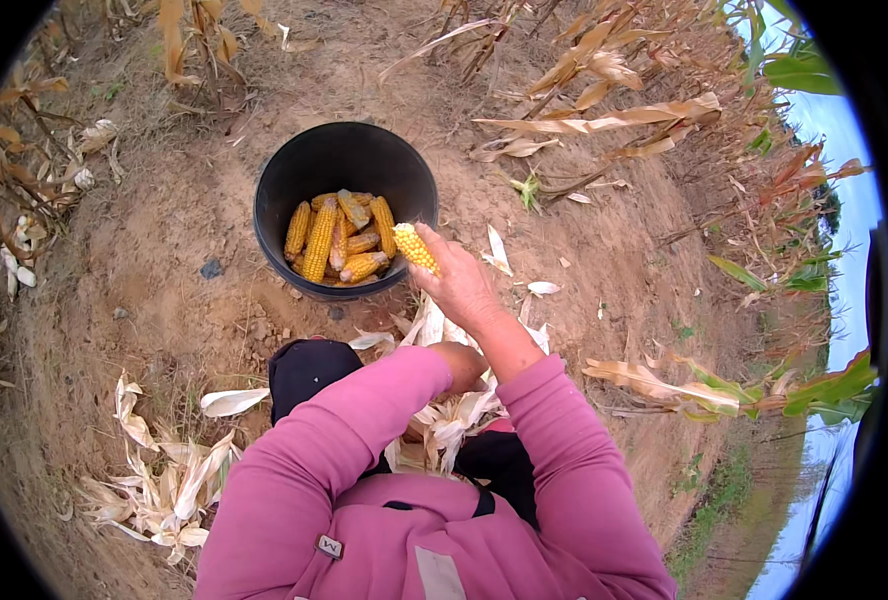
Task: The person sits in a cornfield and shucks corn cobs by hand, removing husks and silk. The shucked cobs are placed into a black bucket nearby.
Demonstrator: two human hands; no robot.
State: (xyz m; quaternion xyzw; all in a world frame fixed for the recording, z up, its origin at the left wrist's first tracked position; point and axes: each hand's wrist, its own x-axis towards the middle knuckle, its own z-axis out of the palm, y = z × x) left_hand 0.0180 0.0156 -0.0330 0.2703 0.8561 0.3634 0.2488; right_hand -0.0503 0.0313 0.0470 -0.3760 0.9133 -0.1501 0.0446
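Note:
My right hand [459, 281] grips a husked ear of yellow corn [417, 249] beside the right rim of a black bucket [264, 244]. Inside the bucket lie several bare ears of corn [322, 244], some with pale ends. My left hand [459, 365] is low between my knees, partly behind my right forearm. Its fingers are hidden, so whether it holds anything does not show. Dry pale corn husks [451, 424] lie below and around it.
More shed husks [173, 495] are heaped on the bare soil [181, 330] at the left. Dry corn stalks [207, 60] stand beyond the bucket. Long dry leaves [609, 120] reach in from the right, and a small stone [211, 268] sits left of the bucket.

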